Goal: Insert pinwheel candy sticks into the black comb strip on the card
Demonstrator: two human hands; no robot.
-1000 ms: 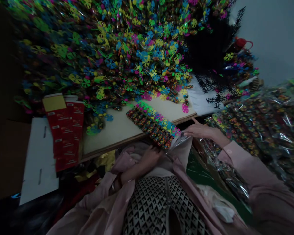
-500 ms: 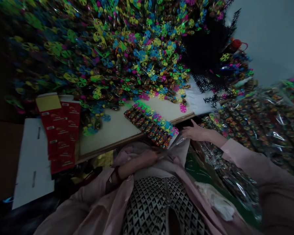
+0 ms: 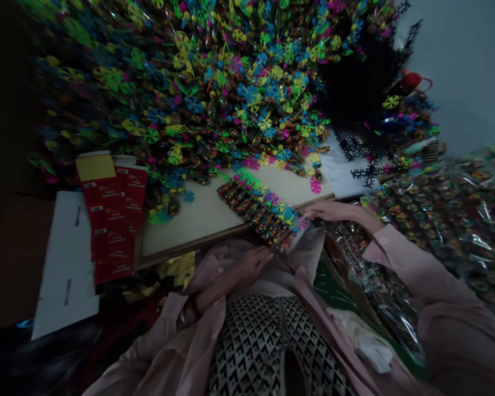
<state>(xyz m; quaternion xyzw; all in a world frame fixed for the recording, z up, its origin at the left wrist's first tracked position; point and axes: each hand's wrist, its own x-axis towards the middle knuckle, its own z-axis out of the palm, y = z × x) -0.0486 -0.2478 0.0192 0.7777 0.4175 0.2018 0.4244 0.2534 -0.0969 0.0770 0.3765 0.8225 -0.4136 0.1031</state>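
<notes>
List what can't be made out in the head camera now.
- Left hand's grip: head view, dim, blurred.
- Right hand's grip: head view, too dark at the fingertips.
- Red cards' small print: head view, too small.
- Bagged tubes' far end: head view, cut by right edge.

Row of bead-filled tubes (image 3: 258,212) with pink, blue, yellow and green tops; slanted across the tabletop's near edge (image 3: 198,242).

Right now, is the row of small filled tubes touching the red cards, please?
Apart. The head view shows pale bare tabletop between the row of filled tubes and the red cards.
</notes>
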